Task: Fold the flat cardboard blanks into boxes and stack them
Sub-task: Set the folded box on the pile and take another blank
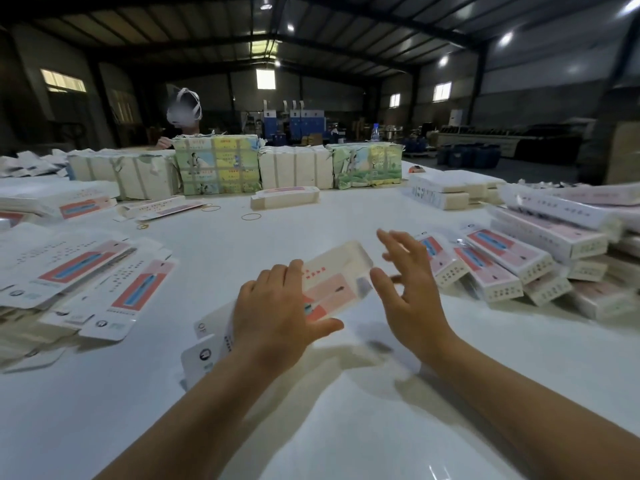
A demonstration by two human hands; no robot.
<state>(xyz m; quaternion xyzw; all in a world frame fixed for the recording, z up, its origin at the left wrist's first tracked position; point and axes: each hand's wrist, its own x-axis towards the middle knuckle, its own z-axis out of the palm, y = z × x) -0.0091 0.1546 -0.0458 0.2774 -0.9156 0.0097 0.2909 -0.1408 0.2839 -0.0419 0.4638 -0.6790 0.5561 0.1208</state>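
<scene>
My left hand [277,306] grips a half-formed white and pink box [332,278] above the white table [311,427]; its unfolded flaps trail down toward me under the wrist. The box is blurred by motion. My right hand [405,289] hovers just right of the box's far end, fingers spread and straight, apart from it as far as the blur shows. Flat blanks [79,271] lie fanned in piles at the left. Several finished boxes [519,265] are heaped at the right.
Bundles of wrapped cardboard [214,164] line the table's far side, with a small stack of blanks [284,197] in front. Rubber bands [251,216] lie loose mid-table. Another person [183,112] sits behind the bundles. More stacked blanks [446,190] sit far right.
</scene>
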